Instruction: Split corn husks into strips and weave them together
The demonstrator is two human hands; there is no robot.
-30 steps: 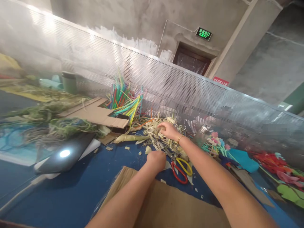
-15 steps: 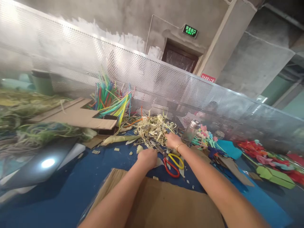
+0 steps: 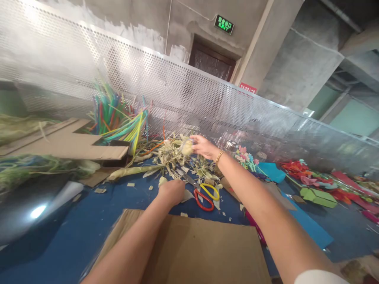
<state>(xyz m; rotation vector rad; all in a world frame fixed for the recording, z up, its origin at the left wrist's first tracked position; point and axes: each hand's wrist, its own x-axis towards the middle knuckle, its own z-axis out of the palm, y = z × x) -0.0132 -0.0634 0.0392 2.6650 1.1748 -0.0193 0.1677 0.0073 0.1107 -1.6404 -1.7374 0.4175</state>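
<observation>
My right hand [image 3: 203, 146], with a gold bracelet at the wrist, is raised over a heap of pale dried husk strips [image 3: 168, 156]. Its fingers close on a pale yellow round thing [image 3: 187, 147], blurred at the edges. Lower down, my left hand [image 3: 173, 191] is closed just above the blue table. A small cream-coloured piece [image 3: 162, 180] shows at its far side, and whatever the fingers grip is hidden. Right of it lie scissors [image 3: 204, 196] with one red and one yellow handle, among pale scraps. Below my hands is a brown cardboard sheet [image 3: 201, 248].
Colourful pipe-cleaner stems [image 3: 118, 114] stand at the back left beside cut cardboard [image 3: 68, 142]. A metal-lidded jar [image 3: 230, 146] and pastel flowers [image 3: 244, 154] are behind my right forearm. Red craft pieces [image 3: 296, 169] lie at right. A perforated metal screen [image 3: 177, 83] borders the back.
My right hand has risen out of the husk heap and now has the pale round thing in its fingers. My left hand stays closed near the scissors. The view has swung to the right.
</observation>
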